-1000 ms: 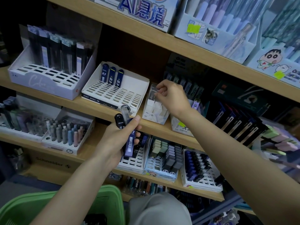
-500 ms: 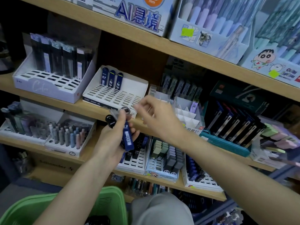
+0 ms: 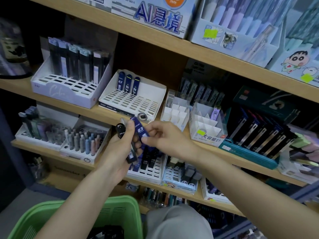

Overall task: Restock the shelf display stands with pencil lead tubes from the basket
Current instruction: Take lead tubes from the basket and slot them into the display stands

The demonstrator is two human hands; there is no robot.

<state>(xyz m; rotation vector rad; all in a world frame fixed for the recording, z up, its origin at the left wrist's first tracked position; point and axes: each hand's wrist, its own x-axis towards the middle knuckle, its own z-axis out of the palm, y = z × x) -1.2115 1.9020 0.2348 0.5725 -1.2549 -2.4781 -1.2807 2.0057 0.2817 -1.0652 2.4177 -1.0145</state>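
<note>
Wooden shelves (image 3: 96, 112) hold half-empty stands (image 3: 134, 100). Back from the clear divider stand (image 3: 176, 109), the right hand (image 3: 165, 137) now pinches, it seems, a blue lead tube (image 3: 140, 131) from the bundle (image 3: 120, 131) gripped by the left hand (image 3: 117, 152); another placement is starting.

Item: light wooden shelf unit (image 3: 207, 55), several tiers, facing me. Behind its boards, dark back panel (image 3: 151, 56). Below its left end, grey floor (image 3: 19, 204). Lighting dim.

The wooden shelf (image 3: 107, 114) carries, left to right, a white stand (image 3: 69, 94), a slotted stand (image 3: 133, 102) with three blue tubes (image 3: 128, 83), clear divided boxes (image 3: 175, 112), and a teal tray (image 3: 248, 153).
</note>
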